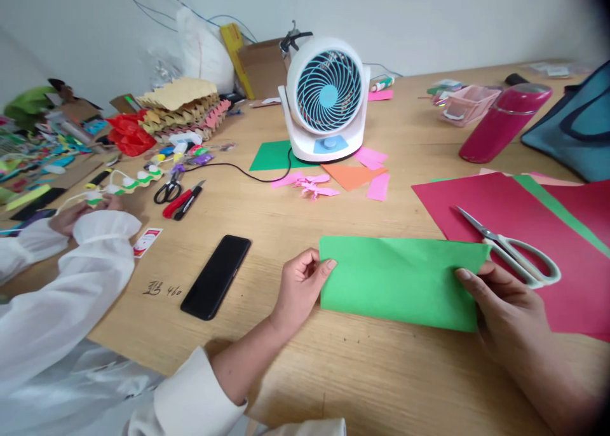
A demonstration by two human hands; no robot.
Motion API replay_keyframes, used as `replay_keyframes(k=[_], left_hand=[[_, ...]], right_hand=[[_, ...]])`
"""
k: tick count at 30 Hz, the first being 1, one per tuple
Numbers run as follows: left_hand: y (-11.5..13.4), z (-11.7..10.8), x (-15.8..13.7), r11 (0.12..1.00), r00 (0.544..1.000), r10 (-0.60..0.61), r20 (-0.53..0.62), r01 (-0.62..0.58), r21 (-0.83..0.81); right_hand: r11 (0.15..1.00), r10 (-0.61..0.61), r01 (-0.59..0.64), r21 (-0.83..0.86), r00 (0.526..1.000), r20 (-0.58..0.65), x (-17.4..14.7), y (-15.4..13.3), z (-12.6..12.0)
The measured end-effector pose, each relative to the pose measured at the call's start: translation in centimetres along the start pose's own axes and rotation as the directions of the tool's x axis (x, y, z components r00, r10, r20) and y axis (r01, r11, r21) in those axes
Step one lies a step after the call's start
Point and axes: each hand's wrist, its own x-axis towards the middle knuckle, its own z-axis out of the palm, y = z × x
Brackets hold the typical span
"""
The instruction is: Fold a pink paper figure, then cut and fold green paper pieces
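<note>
A sheet of green paper [398, 283], apparently folded, is stretched between my two hands just above the table. My left hand [302, 283] pinches its left edge, thumb on top. At the opposite edge my right hand [505, 309] grips the paper with the thumb in front and the fingers behind. Beside my right hand, white-handled scissors [512, 252] lie on large red paper sheets [448, 201], with a green paper strip [562, 210] across them. A black phone [216, 277] rests to the left of my left hand.
A white fan [328, 99] stands at the back, with pink paper pieces [379, 187] and an orange piece [352, 175] before it. A magenta bottle [505, 121] and pink basket [469, 105] are at right. Another person's white sleeves [105, 232] and hands occupy the left, near a red cutter [183, 202].
</note>
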Motion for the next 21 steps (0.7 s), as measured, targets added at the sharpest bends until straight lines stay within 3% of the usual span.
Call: replay_keyframes(k=[6,21], left_hand=[[0.15,0.08,0.08,0.999,0.999,-0.035,-0.001,0.035,-0.013],[-0.27,-0.03,0.12,0.998,0.998,-0.059,0.003,0.059,-0.021]], right_hand=[[0.993,-0.029,0.024,-0.114,0.999,-0.044,0.38,0.16,-0.23],[0.99,-0.04,0.035,-0.135,0.999,-0.033,0.26,0.08,0.1]])
